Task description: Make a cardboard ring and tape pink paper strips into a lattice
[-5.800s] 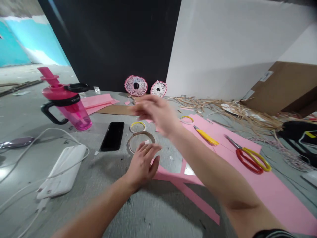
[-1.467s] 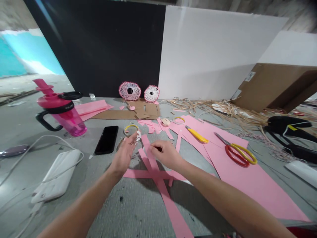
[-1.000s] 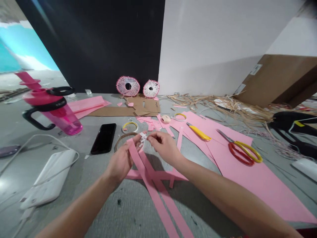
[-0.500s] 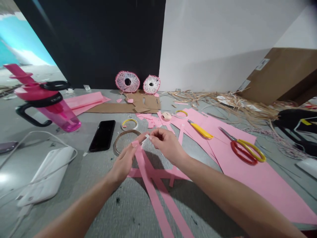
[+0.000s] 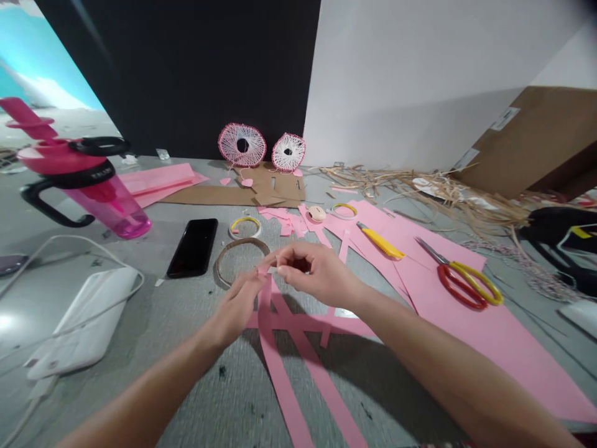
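Note:
My left hand (image 5: 240, 302) grips the top end of a long pink paper strip (image 5: 280, 367), which hangs down toward the table's near side. Close against that end, my right hand (image 5: 321, 272) pinches a small white piece (image 5: 273, 270) that looks like tape, partly hidden by the fingers. More pink strips (image 5: 321, 379) lie crossed on the table under and beyond my hands. Just behind my left hand is a brown cardboard ring (image 5: 224, 254). A tape roll (image 5: 245, 228) with a yellow inner edge lies past the ring.
To the left are a black phone (image 5: 193, 247), a white power bank (image 5: 84, 323) with a cable and a pink bottle (image 5: 109, 205). A yellow cutter (image 5: 380, 239) and scissors (image 5: 461, 280) rest on pink sheets (image 5: 466, 348) at right. Two string-wound rings (image 5: 242, 145) stand behind.
My right hand has lowered slightly, bringing the white piece down against the strip's end. The strip's end now tilts differently in my left hand. The view has shifted a little.

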Tool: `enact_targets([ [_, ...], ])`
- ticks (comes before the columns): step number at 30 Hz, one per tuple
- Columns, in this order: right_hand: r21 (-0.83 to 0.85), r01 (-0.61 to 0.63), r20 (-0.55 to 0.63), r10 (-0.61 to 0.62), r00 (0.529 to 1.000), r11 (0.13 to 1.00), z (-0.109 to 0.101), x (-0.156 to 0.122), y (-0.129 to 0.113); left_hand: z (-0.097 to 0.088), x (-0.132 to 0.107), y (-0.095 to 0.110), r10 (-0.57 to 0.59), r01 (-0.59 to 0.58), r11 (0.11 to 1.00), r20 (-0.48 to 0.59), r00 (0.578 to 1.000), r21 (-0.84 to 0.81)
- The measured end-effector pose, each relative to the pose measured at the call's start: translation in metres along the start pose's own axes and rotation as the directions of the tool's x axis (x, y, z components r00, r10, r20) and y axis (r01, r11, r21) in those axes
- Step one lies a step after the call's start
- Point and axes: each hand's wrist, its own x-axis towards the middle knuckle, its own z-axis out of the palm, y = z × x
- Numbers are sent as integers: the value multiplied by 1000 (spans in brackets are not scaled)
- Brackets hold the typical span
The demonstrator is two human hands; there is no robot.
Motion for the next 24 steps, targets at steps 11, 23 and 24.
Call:
enact_targets([
  [11,-83,-91,47,95,994,992,-1,1,1,6,2,-5,13,-9,999,71,997,-47],
  [23,-129,-81,50,88,995,988,-3,2,6,9,3,4,123,-123,992,51,991,0],
  [24,-132,-75,52,82,995,988,-3,2,7,9,3,6,121,-122,993,63,991,8],
])
